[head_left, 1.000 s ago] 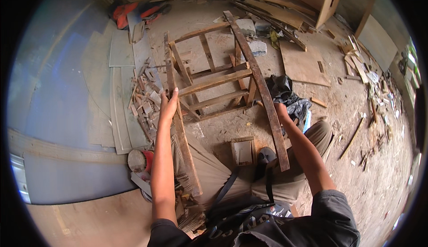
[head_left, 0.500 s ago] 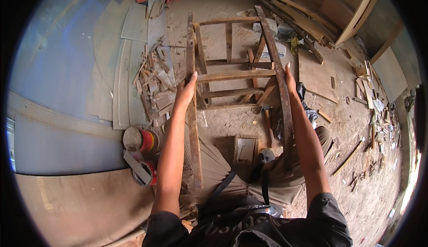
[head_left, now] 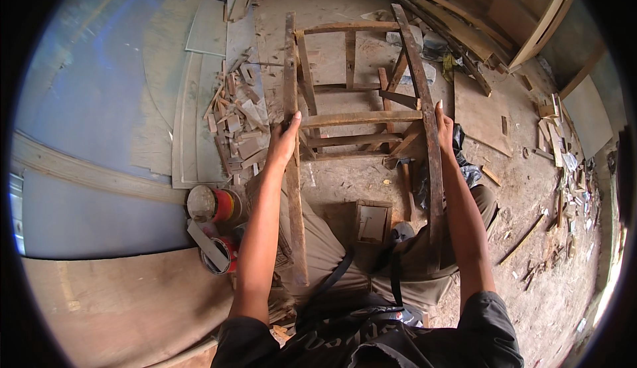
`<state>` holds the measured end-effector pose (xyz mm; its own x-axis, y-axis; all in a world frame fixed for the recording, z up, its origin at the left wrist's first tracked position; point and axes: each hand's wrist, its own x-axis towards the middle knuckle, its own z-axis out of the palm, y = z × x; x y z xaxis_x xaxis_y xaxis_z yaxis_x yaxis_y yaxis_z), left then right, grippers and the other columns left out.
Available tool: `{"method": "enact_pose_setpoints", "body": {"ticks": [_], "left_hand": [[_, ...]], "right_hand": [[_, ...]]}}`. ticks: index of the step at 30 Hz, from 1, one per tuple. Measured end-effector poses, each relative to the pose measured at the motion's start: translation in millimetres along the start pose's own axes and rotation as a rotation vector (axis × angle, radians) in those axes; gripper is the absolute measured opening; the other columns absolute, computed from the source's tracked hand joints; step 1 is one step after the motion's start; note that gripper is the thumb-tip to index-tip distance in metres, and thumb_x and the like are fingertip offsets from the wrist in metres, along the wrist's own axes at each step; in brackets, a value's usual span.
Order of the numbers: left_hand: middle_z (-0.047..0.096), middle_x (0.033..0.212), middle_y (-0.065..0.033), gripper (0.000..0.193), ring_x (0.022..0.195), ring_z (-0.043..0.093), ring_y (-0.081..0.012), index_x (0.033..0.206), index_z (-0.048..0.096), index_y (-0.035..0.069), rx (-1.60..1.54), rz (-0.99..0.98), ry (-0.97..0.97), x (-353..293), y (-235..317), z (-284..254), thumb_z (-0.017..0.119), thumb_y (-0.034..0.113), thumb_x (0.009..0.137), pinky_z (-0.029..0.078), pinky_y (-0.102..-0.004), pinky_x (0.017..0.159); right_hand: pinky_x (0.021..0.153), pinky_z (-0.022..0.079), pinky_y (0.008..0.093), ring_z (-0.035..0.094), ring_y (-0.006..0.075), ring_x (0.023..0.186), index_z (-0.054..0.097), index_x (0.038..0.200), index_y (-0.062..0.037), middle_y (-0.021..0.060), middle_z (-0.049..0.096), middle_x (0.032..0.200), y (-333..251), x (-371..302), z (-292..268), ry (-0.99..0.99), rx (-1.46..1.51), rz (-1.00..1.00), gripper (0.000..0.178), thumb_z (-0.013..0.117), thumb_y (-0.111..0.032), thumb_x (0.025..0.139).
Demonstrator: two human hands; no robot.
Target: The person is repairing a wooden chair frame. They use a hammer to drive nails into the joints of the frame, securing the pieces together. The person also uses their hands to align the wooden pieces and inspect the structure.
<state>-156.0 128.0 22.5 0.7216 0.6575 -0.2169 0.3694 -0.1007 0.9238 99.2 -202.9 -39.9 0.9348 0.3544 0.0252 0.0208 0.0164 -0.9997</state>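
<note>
A worn wooden chair frame (head_left: 361,118), with two long posts joined by crossbars, stands before me over my lap. My left hand (head_left: 285,144) is wrapped round its left post, thumb up along the wood. On the opposite side, my right hand (head_left: 445,129) grips the right post, its fingers partly hidden behind it. Close by the right post, a short dark slat (head_left: 400,98) slants inside the frame. A hammer (head_left: 407,192) rests below the crossbars. Between my legs is a small open wooden box (head_left: 359,222).
Two red paint cans (head_left: 225,203) stand to the left, a flat strip across the nearer one. Wood offcuts (head_left: 235,119) are heaped beyond them. Flat board (head_left: 481,112) and scattered scraps (head_left: 564,175) lie to the right. A wooden cabinet (head_left: 524,9) stands at the far right.
The view has shifted slightly, and the chair frame appears a little further right. The dark slat by the right post now slants, where it lay nearly level. Both hands keep their grip.
</note>
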Motion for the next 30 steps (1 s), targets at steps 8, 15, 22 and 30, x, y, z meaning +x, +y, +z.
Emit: {"method": "enact_pose_setpoints", "body": {"ticks": [8, 15, 22, 30], "left_hand": [[0.062, 0.115, -0.0169, 0.076, 0.107, 0.062, -0.0262, 0.125, 0.052, -0.004, -0.008, 0.027, 0.038, -9.2, 8.7, 2.3, 0.067, 0.057, 0.083, 0.051, -0.0372, 0.087], [0.049, 0.131, -0.0262, 0.09, 0.11, 0.061, -0.0297, 0.146, 0.014, -0.005, -0.023, 0.124, -0.071, -13.2, 21.3, 2.9, 0.074, 0.014, 0.081, 0.062, -0.0296, 0.063], [0.053, 0.122, -0.0168, 0.081, 0.094, 0.063, -0.0227, 0.15, 0.01, 0.001, -0.139, 0.079, -0.151, -1.4, 28.8, 1.3, 0.052, -0.005, 0.081, 0.061, -0.0295, 0.062], [0.053, 0.122, -0.015, 0.073, 0.095, 0.062, -0.0228, 0.146, 0.025, 0.006, -0.263, 0.097, -0.131, 0.1, 20.9, 0.7, 0.057, -0.001, 0.08, 0.059, -0.0313, 0.068]], "right_hand": [[0.081, 0.046, 0.0308, 0.06, 0.0181, 0.087, 0.06, 0.11, 0.0099, 0.012, 0.068, 0.089, -60.4, -26.8, 10.8, -0.013, -0.383, 0.043, 0.064, 0.062, -0.051, 0.09], [0.074, 0.052, 0.0458, 0.065, 0.0451, 0.09, 0.035, 0.133, -0.0011, 0.0313, 0.064, 0.093, -66.1, -71.3, 29.2, -0.06, -0.647, -0.184, 0.063, 0.069, -0.015, 0.081], [0.082, 0.051, 0.0455, 0.063, 0.0451, 0.098, 0.031, 0.139, 0.0005, 0.0316, 0.064, 0.102, -83.7, -64.4, 35.7, -0.057, -0.74, -0.046, 0.069, 0.067, -0.018, 0.083], [0.066, 0.054, 0.0384, 0.067, 0.0289, 0.074, 0.029, 0.138, 0.0038, 0.0228, 0.066, 0.096, -81.4, -65.8, 35.0, -0.083, -0.497, 0.055, 0.071, 0.07, -0.019, 0.084]]}}
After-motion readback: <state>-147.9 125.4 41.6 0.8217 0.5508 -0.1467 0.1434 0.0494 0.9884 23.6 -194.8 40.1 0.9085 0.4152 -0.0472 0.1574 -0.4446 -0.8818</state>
